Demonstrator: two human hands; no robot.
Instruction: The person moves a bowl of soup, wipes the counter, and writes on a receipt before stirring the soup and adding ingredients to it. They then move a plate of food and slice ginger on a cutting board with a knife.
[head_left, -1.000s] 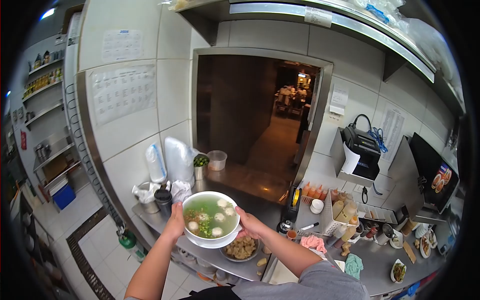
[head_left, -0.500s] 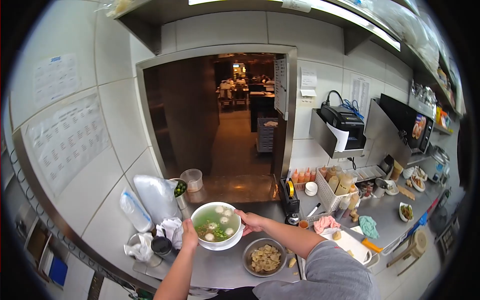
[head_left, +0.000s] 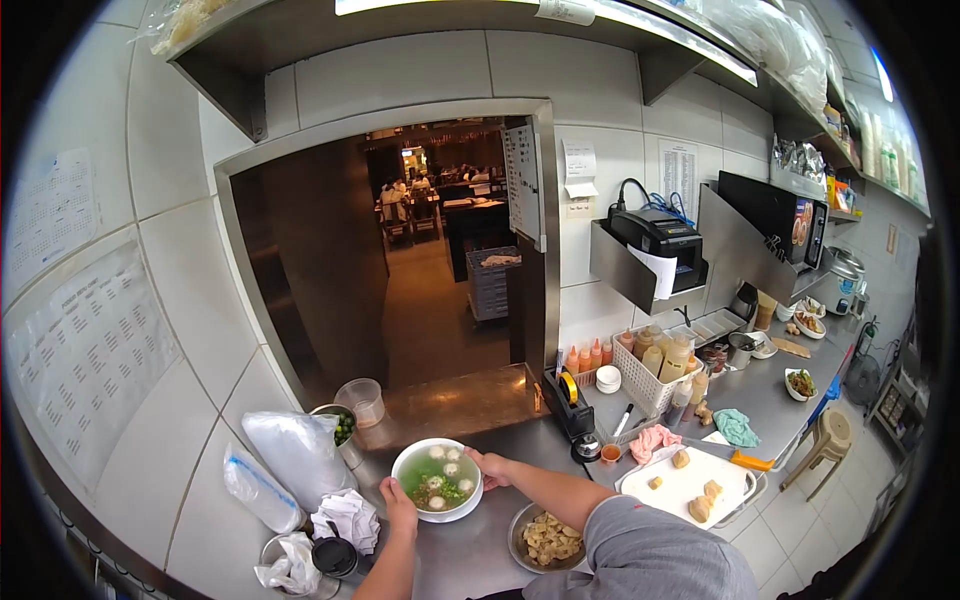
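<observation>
A white bowl of green soup with pale balls (head_left: 437, 478) rests low over the steel counter (head_left: 480, 545), on a white plate. My left hand (head_left: 399, 505) grips its near left rim. My right hand (head_left: 490, 468) holds the right rim, thumb on the edge. Just behind the bowl is the steel ledge of the serving hatch (head_left: 450, 395).
A metal dish of fried pieces (head_left: 548, 538) sits right of the bowl. Plastic bags (head_left: 296, 455) and a tin of green limes (head_left: 342, 428) stand at left. A tape dispenser (head_left: 572, 405), sauce bottles in a white basket (head_left: 655, 365) and a white cutting board (head_left: 690, 485) lie at right.
The view swung right and up. Both hands carried the bowl forward and lower, closer to the counter by the hatch ledge.
</observation>
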